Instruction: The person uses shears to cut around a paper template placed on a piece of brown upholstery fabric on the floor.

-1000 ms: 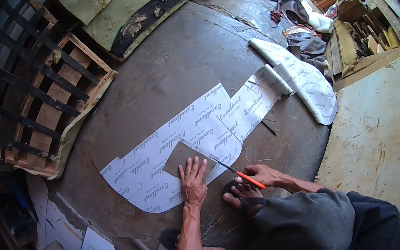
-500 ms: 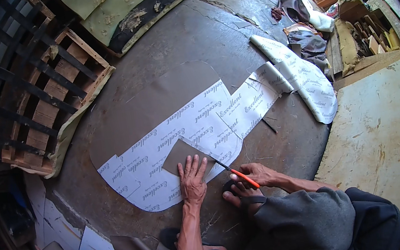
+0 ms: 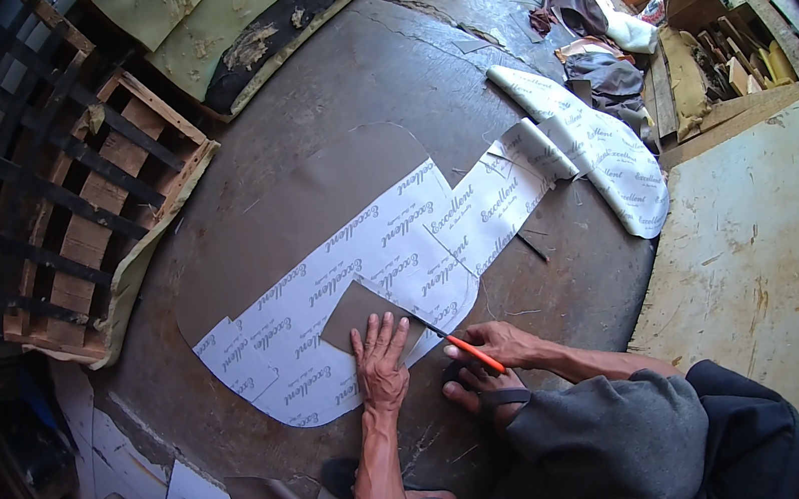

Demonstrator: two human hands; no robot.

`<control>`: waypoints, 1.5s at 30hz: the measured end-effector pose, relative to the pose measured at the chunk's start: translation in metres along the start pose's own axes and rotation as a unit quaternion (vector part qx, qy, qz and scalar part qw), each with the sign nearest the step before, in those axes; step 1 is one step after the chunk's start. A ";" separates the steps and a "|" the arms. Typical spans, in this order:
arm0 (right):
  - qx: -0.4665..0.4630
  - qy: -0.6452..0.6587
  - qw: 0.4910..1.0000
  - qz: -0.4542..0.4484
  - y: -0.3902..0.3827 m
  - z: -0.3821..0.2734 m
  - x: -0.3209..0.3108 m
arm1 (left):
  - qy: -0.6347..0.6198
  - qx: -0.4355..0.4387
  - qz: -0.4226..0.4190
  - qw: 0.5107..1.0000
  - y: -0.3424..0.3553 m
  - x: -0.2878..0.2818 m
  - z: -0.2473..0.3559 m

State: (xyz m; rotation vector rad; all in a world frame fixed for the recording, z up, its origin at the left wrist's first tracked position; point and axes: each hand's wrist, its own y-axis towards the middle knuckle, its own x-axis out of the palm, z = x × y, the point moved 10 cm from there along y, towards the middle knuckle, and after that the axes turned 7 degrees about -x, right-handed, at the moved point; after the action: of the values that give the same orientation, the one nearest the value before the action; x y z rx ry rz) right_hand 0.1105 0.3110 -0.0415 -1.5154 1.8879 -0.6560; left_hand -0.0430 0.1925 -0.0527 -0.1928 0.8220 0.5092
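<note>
A white-backed sheet of upholstery material (image 3: 326,305) printed with dark lettering lies on the floor, part of a rounded shape with a brown upper area (image 3: 312,200). On it rests a small brown four-sided piece (image 3: 351,308). My left hand (image 3: 383,358) lies flat over that piece's near part, fingers stretched out. My right hand (image 3: 498,346) is closed around orange-handled scissors (image 3: 475,352), seen nearly edge-on. Their dark blades point up and left, the tip at the piece's right corner. Whether the blades are apart I cannot tell. My foot (image 3: 466,389) is just below the right hand.
A printed strip (image 3: 495,207) and a larger curled sheet (image 3: 614,156) lie to the right, beside a thin dark rod (image 3: 532,247). A wooden frame with black webbing (image 3: 79,191) stands at left. Foam padding (image 3: 260,36), fabric scraps (image 3: 603,71) and a pale board (image 3: 755,263) surround the floor.
My right hand and the scissors have shifted slightly left, toward the small brown piece. My left hand stays flat on it. The whole view has moved a little.
</note>
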 end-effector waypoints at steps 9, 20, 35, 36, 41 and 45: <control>-0.033 0.044 0.998 0.018 0.006 0.011 0.007 | -0.022 -0.011 0.005 1.000 0.002 -0.005 0.002; -0.021 -0.031 0.999 0.031 0.023 0.007 0.005 | -0.072 -0.020 -0.004 0.997 0.000 -0.007 0.002; -0.052 -0.038 0.998 0.028 0.023 -0.011 0.005 | -0.163 -0.062 -0.017 0.985 0.003 -0.014 -0.010; -0.036 -0.039 0.998 0.030 0.025 -0.012 0.005 | -0.165 -0.062 -0.020 0.984 0.003 -0.014 -0.010; -0.027 -0.037 0.998 0.031 0.037 -0.011 0.009 | -0.184 -0.062 -0.021 0.981 0.001 -0.016 -0.011; -0.045 -0.025 0.998 0.042 0.038 -0.013 0.012 | -0.229 -0.083 -0.012 0.970 0.003 -0.018 -0.016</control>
State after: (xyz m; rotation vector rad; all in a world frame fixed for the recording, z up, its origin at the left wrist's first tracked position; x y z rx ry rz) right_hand 0.0741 0.3078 -0.0616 -1.4852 1.9540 -0.4969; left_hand -0.0646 0.1828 -0.0503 -0.2281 0.3251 0.5717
